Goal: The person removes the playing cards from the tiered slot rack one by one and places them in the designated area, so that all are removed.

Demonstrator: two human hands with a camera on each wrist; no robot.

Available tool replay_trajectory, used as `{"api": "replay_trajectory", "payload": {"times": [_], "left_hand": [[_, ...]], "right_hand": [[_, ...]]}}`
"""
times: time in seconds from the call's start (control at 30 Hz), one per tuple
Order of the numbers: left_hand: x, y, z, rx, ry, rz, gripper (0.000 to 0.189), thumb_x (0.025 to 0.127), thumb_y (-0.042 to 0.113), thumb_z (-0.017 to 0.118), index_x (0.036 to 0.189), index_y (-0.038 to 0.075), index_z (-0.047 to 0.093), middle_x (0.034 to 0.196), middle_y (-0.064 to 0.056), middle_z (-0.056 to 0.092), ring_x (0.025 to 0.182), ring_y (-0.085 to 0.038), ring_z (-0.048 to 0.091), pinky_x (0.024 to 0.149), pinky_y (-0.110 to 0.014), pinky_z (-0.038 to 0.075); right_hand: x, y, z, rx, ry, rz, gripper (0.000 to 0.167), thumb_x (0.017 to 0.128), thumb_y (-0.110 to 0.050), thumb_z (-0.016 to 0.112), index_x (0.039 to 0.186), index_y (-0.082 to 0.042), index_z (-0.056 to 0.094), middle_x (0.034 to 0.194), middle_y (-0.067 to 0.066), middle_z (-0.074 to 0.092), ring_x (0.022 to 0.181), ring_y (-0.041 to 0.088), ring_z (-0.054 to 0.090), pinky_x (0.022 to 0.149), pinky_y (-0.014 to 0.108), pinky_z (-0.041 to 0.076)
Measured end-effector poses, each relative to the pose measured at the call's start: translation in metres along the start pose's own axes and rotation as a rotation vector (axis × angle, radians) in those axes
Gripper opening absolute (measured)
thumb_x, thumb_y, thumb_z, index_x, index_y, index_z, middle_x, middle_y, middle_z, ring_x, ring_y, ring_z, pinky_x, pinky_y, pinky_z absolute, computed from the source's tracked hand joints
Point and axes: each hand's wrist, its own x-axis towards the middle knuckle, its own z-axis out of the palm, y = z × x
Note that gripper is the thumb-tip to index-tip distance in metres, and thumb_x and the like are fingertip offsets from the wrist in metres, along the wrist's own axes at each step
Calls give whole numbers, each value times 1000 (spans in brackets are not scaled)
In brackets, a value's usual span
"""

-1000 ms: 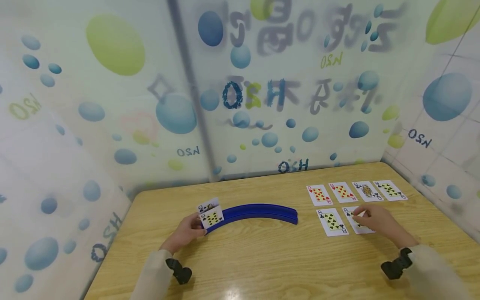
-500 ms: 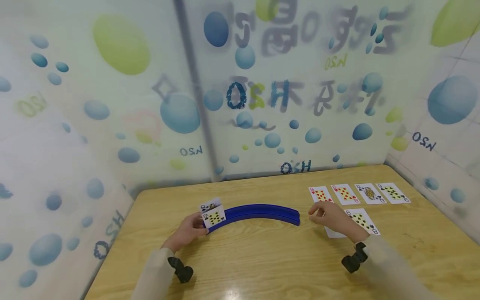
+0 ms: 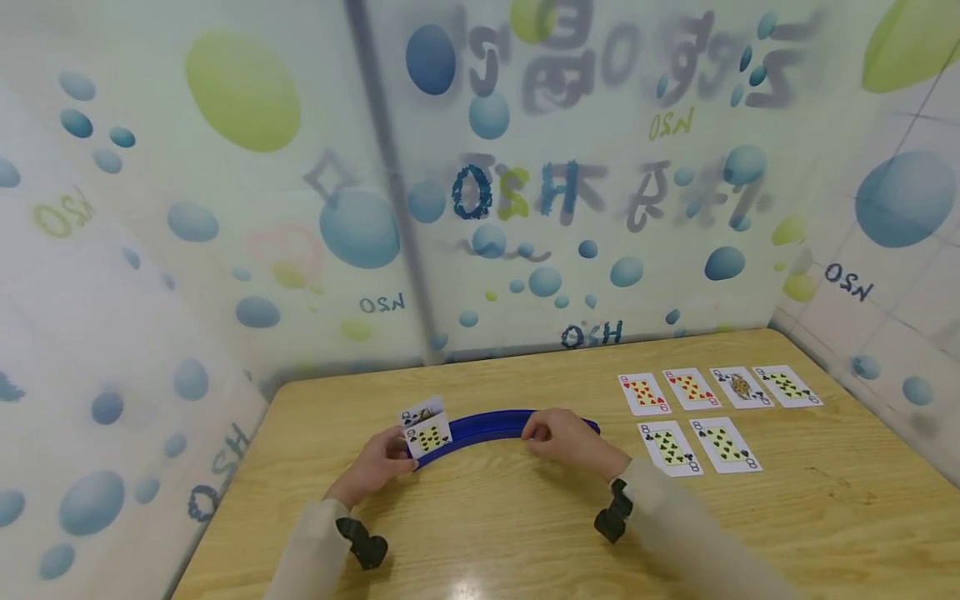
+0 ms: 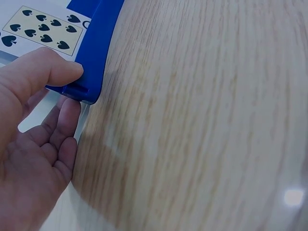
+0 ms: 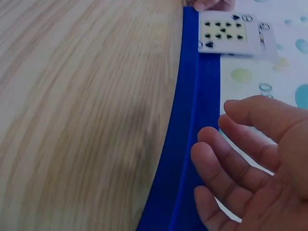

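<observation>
"Where's the rack?"

"On the counter, left of the loose cards, its curve bulging to the far side. A spade card stands at its left end, a second card poking up behind."

"Who's steadying it?"

"The left hand: thumb on top, fingers curled at the end, clamped on the rack. The right hand is at the right half, fingers loose and apart, nothing in them. Whether they touch the blue, I can't tell."

"What worries you?"

"A knock. If those fingers bump the rack, or the left grip twists, both standing cards could tip out."

"And the loose ones?"

"Flat, to the right: four in the far row, two in the near row. The right sleeve passes close; dragged, it might skew the nearer pair."
</observation>
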Motion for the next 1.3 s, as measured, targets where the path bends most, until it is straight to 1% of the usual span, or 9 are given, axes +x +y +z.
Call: {"api": "replay_trajectory", "payload": {"times": [0.13, 0.27, 0.43, 0.57, 0.7, 0.83, 1.03, 1.1, 1.3], "left_hand": [[-1, 1, 2, 6, 15, -19, 47, 80, 2, 65, 124, -2, 49, 103, -14, 59, 87, -22, 55, 72, -32, 45], [-1, 0, 2, -5, 19, -22, 47, 80, 2, 66, 124, -2, 49, 105, -14, 59, 88, -23, 54, 73, -33, 45], [-1, 0, 0, -20, 11, -18, 50, 81, 4, 66, 126, -2, 47, 107, -14, 58, 90, -23, 54, 75, -34, 45], [-1, 1, -2, -23, 3, -14, 49, 81, 4, 66, 126, -2, 47, 107, -14, 58, 90, -23, 54, 74, -33, 45], [-1, 3, -3, -25, -6, -7, 49, 81, 3, 66, 126, -3, 47, 108, -15, 58, 90, -23, 54, 74, -33, 45], [-1, 4, -3, -17, 0, -9, 49, 81, 3, 66, 125, -4, 47, 108, -16, 59, 90, -23, 55, 74, -33, 45], [0, 1, -1, -7, 10, -20, 49, 81, 1, 65, 126, -5, 46, 107, -16, 59, 89, -23, 55, 74, -33, 45], [1, 0, -1, -13, 8, -21, 49, 81, 1, 65, 126, -5, 45, 107, -17, 59, 90, -24, 55, 74, -34, 45], [2, -1, -1, -10, -19, 9, 51, 82, 1, 64, 127, -7, 43, 107, -17, 59, 90, -23, 56, 73, -32, 45]], "right_hand": [[17, -8, 17, 8, -2, -2, 9, 86, -7, 61, 94, -4, 65, 78, -3, 58, 67, 11, 53, 60, 28, 44], [33, -12, 31, 30, 22, -16, 8, 86, -9, 62, 93, -5, 65, 80, -4, 59, 70, 11, 54, 63, 28, 45], [50, -18, 42, 92, 37, -18, 9, 86, -10, 63, 93, -5, 65, 81, -2, 58, 69, 12, 53, 61, 27, 45], [60, -26, 49, 81, 50, -24, 7, 85, -9, 65, 91, -6, 65, 80, -2, 59, 69, 10, 53, 61, 25, 44], [67, -33, 57, 61, 66, -23, 7, 83, -9, 66, 89, -5, 66, 80, -1, 59, 69, 9, 54, 62, 24, 44], [73, -33, 65, 47, 85, -13, 9, 81, -9, 69, 89, -5, 67, 80, 0, 60, 69, 10, 55, 62, 22, 45], [77, -36, 71, 60, 96, 31, 12, 79, -8, 70, 89, -3, 68, 81, 2, 62, 69, 10, 56, 60, 23, 46], [78, -38, 73, 53, 95, 29, 12, 79, -8, 70, 90, -2, 68, 82, 3, 63, 68, 10, 56, 60, 23, 46], [80, -43, 76, 31, 87, 20, 11, 80, -7, 69, 90, -2, 69, 82, 2, 64, 67, 8, 56, 60, 23, 46]]}}
